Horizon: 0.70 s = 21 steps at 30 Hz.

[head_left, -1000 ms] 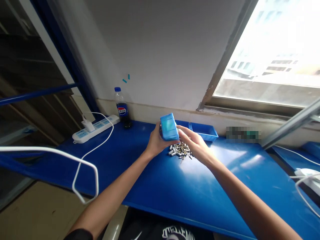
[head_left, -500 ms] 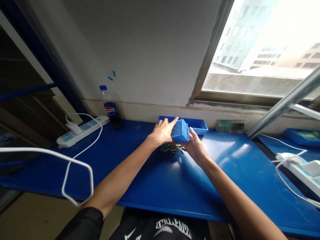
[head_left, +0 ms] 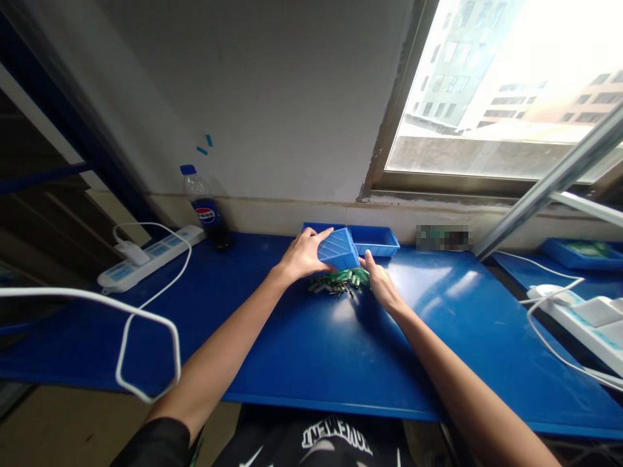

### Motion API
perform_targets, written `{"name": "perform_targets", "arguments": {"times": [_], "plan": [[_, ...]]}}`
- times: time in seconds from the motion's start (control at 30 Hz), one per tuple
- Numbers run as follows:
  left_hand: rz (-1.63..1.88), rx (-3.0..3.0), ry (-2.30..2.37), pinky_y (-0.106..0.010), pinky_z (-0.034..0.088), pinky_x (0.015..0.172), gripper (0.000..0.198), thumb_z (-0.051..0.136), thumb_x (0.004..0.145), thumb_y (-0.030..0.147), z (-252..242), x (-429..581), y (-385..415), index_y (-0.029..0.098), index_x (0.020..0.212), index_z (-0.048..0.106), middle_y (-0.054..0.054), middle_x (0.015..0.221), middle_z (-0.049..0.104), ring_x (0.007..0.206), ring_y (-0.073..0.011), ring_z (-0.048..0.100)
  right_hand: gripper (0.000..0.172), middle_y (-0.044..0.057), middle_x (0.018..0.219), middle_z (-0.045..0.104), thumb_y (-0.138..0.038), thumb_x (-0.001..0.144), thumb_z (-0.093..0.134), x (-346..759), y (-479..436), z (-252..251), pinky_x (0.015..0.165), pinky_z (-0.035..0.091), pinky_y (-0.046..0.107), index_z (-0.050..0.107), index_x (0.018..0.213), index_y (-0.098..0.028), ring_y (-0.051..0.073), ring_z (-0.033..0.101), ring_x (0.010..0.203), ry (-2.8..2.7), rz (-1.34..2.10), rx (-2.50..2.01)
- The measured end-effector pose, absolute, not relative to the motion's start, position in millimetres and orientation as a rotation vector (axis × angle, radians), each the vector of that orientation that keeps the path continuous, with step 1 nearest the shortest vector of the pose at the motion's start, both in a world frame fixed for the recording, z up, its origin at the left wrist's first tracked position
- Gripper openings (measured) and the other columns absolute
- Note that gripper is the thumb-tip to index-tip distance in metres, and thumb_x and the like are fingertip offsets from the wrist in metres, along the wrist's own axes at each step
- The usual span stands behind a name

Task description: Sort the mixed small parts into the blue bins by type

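Observation:
My left hand grips a small blue plastic bin, tipped upside down above a pile of small metal and green parts on the blue table. The bin's ribbed underside faces me. My right hand rests beside the pile's right edge, thumb up against the bin's lower corner, fingers curled toward the parts. What the right fingers hold, if anything, is hidden.
A blue tray stands against the wall behind the bin. A cola bottle and a white power strip with cable lie at the left. Another power strip and blue tray are at the right. A metal bar slants on the right.
The bin has gone from held upright and high to tipped over low above the pile. More green parts now lie in the pile. My view has shifted right.

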<state>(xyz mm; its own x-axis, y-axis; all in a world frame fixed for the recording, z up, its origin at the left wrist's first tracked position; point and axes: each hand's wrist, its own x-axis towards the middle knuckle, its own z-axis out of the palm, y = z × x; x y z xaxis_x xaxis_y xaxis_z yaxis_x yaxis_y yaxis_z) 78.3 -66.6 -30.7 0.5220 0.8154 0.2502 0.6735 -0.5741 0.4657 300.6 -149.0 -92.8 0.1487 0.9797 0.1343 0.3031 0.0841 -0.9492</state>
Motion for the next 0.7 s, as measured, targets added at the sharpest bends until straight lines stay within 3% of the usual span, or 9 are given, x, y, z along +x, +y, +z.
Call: {"name": "perform_targets", "arguments": {"times": [0.17,0.33,0.5,0.6,0.7], "plan": [[0.934,2.289,1.213,-0.047,0.048,0.111,0.107,0.092,0.062,0.058,-35.2,60.0,-60.6,0.023,0.154,0.053,-0.015,0.133,0.064,0.124,-0.0348,0.062,0.069,0.012,0.137,0.07,-0.073,0.099,0.04,295.8,-149.6,-94.2,0.123,0.036,0.049,0.076,0.123,-0.02,0.03,0.059,0.138,-1.265,0.765,-1.441],[1.167,1.976,1.204,-0.047,0.051,0.109,0.102,0.093,0.061,0.058,-41.5,41.3,-57.9,0.017,0.148,0.058,-0.016,0.13,0.07,0.12,-0.0354,0.067,0.053,0.011,0.13,0.073,-0.059,0.102,0.044,296.6,-144.8,-94.7,0.115,0.043,0.05,0.075,0.12,-0.021,0.03,0.064,0.128,-1.207,0.55,-1.378],[1.314,1.63,1.233,-0.043,0.058,0.098,0.09,0.087,0.072,0.059,-55.8,28.5,-59.9,0.02,0.146,0.056,-0.012,0.118,0.075,0.106,-0.0301,0.073,0.035,0.01,0.12,0.075,-0.047,0.097,0.058,272.5,-149.6,-64.3,0.098,0.052,0.046,0.075,0.117,-0.024,0.029,0.066,0.111,-1.546,0.318,-1.302],[1.445,1.485,1.284,-0.042,0.058,0.098,0.085,0.079,0.082,0.061,-63.6,26.6,-63.5,0.023,0.151,0.049,-0.011,0.119,0.074,0.106,-0.028,0.073,0.034,0.009,0.119,0.076,-0.047,0.095,0.063,242.7,-138.6,-44.6,0.104,0.049,0.048,0.076,0.12,-0.026,0.03,0.065,0.115,-1.858,0.326,-1.189],[1.557,1.4,1.39,-0.043,0.054,0.106,0.079,0.065,0.092,0.063,-66.4,26.1,-67.7,0.025,0.157,0.038,-0.013,0.132,0.068,0.121,-0.0276,0.068,0.046,0.01,0.122,0.075,-0.053,0.092,0.068,210.9,-112.5,-36.0,0.1,0.051,0.047,0.072,0.129,-0.026,0.031,0.063,0.117,-2.065,0.408,-1.173]]}}
